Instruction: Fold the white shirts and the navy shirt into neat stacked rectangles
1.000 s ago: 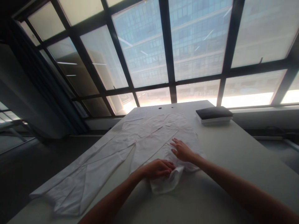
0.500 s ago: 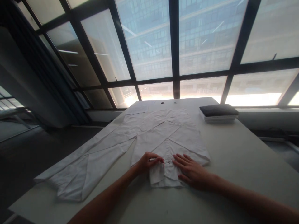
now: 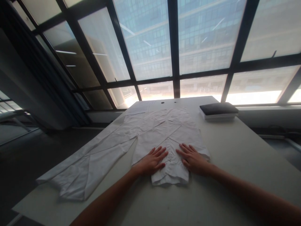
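A white garment [image 3: 150, 138] lies spread on the white table. One long sleeve-like part [image 3: 98, 171] stretches to the near left, and a short narrow end [image 3: 170, 177] points towards me. My left hand [image 3: 152, 161] rests flat on the cloth, left of a gathered, wrinkled strip down its middle. Opposite it, my right hand [image 3: 194, 160] lies flat with fingers spread on the strip's right side. Neither hand grips the fabric. Cloth under both palms is hidden.
On the far right of the table [image 3: 235, 157] sits a stack of white items with a dark cover [image 3: 218, 110]. A paper sheet [image 3: 138, 109] lies at the far left. Large windows [image 3: 145, 40] rise behind, and a dark curtain [image 3: 44, 69] hangs at left.
My left hand has gone from pinched fingers at the strip to lying flat. Both hands have shifted slightly away from me, and the near end of the cloth lies more spread out.
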Tool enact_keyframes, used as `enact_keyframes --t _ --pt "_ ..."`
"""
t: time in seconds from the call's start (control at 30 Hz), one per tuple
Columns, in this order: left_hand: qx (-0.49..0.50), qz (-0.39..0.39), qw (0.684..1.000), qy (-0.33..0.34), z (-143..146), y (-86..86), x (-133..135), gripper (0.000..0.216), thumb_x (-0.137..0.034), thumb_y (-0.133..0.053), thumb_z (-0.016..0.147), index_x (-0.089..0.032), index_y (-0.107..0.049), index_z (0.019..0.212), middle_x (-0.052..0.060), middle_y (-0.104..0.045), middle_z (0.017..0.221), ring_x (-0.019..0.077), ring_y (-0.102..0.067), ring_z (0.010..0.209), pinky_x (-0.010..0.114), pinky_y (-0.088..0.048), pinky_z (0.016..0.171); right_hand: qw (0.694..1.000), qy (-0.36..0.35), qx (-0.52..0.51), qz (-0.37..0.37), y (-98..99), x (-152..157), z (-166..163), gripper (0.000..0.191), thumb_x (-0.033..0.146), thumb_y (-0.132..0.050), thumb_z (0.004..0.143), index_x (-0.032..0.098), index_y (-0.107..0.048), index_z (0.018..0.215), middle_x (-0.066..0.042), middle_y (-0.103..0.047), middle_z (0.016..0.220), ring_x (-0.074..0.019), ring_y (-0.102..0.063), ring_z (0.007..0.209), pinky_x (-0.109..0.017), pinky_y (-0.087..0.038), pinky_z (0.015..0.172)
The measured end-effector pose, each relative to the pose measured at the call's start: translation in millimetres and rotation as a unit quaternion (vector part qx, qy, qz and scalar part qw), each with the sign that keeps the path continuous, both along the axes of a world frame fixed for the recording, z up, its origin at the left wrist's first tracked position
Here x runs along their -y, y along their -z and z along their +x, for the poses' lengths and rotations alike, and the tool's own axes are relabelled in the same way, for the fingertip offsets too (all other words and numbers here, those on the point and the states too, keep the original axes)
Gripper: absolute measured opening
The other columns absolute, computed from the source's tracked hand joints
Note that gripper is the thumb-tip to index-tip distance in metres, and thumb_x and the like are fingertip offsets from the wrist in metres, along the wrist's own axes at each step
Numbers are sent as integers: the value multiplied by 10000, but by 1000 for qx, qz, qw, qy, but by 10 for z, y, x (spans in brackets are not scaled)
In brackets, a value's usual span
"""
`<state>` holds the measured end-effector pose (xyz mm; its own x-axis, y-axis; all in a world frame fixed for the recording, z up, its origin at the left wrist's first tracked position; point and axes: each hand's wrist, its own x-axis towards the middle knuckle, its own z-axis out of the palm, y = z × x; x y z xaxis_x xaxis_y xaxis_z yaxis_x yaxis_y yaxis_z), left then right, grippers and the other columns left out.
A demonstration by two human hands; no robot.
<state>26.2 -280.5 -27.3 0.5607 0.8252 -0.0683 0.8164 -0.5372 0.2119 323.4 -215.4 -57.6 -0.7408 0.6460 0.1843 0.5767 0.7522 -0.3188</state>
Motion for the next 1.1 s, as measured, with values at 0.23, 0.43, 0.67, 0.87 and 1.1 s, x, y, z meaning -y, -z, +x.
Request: enact_keyframes --t 0.23,0.43,0.67,0.87,1.1 --pt "19 -51 998 24 -20 -37 93 655 -547 -405 1010 -336 -160 1579 55 -89 1649 303 -39 1517 532 -30 1204 999 0 34 4 51 257 21 632 313 -488 942 249 -323 1549 -98 -148 1639 -297 -105 1508 -551 -97 1206" --pt "62 -153 984 66 -116 -329 139 769 -538 -642 891 -313 -309 1547 70 -187 1633 331 -119 1506 499 -139 1204 999 22 16 -19 102 624 22 600 334 -486 952 254 -358 1533 -112 -183 1635 -306 -120 1508 -561 -98 1200" --pt "205 -4 971 -125 347 -512 -870 377 -311 -564 949 -184 -638 1297 81 -655 1306 228 -620 1172 322 -490 987 994 67 -57 -71 -259 474 -62 367 365 -377 1018 213 -696 1117 -124 -674 1223 -255 -597 1164 -392 -404 1022" --pt "171 95 937 -288 951 -306 -1977 350 -214 -594 908 -168 -632 1253 137 -617 1321 276 -544 1250 398 -379 1091 996 27 -86 -10 -271 238 -22 234 186 -469 955 204 -686 1041 -76 -669 1020 -208 -572 1014 -298 -433 905" --pt "152 91 897 -406 1200 -109 -2615 604 -358 -709 836 -148 -486 1356 234 -585 1296 390 -489 1285 530 -353 1046 999 6 -39 32 -204 289 -76 124 188 -595 880 208 -652 989 -67 -601 1082 -216 -501 1030 -326 -398 909"
